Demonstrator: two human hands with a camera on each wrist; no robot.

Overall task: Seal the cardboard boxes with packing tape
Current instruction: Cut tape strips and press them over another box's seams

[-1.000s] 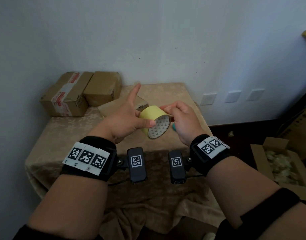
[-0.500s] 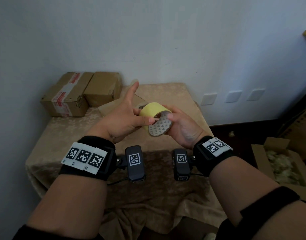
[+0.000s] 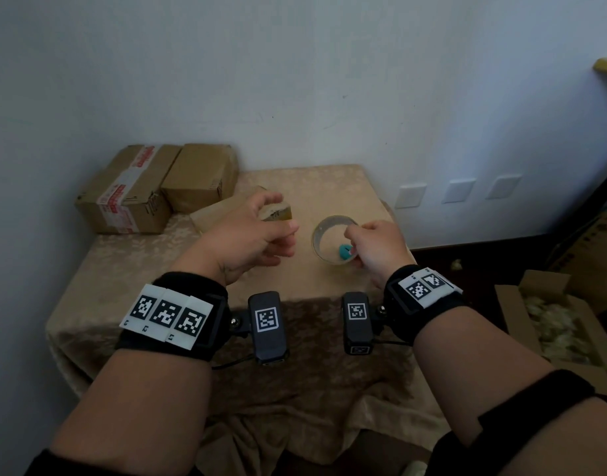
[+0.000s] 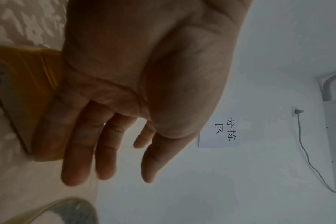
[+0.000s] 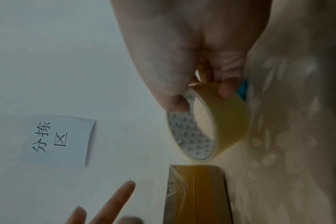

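A yellow packing tape roll (image 3: 333, 239) lies flat on the beige tablecloth (image 3: 130, 269), right of centre. My right hand (image 3: 355, 235) pinches its near rim between thumb and fingers; the right wrist view shows that pinch on the roll (image 5: 220, 124) by my right hand (image 5: 201, 97). A small blue object (image 3: 345, 251) sits by the roll under my fingers. A small cardboard box (image 3: 276, 213) with yellow tape on it lies left of the roll. My left hand (image 3: 284, 235) hovers at its near corner, fingers relaxed and empty (image 4: 115, 166); I cannot tell if it touches the box (image 4: 29, 94).
Two closed cardboard boxes (image 3: 123, 194) (image 3: 200, 176) stand at the table's back left against the wall. On the floor to the right is an open box with loose filling (image 3: 552, 324). A paper sign (image 5: 59, 139) hangs on the wall.
Both hands held the roll up in the air before. My right hand has lowered it flat onto the table at the right. My left hand let go and moved left to the small box.
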